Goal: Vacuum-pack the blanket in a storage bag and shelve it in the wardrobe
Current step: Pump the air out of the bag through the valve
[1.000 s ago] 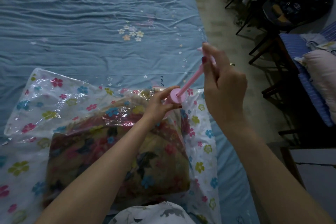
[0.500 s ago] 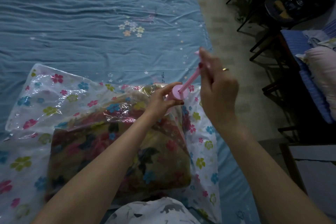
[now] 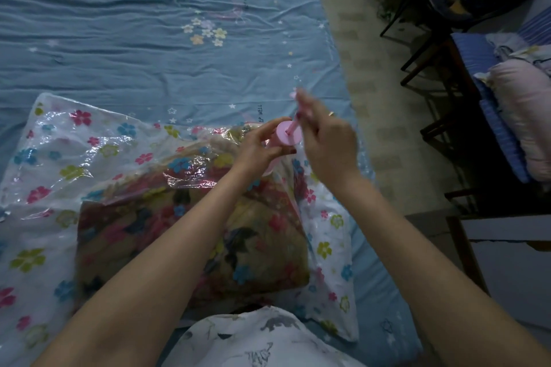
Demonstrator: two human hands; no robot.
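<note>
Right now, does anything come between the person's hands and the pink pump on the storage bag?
Nothing visible does. The left hand grips the pink pump body directly, and the right hand pinches its plunger rod. The pump stands on the storage bag over the blanket.

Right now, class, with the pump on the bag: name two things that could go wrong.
1. The left hand holds the pump only near its top; a hard stroke by the right hand on the rod could tip it off the bag.
2. The bag looks loose around the blanket; folds could trap air.
</note>
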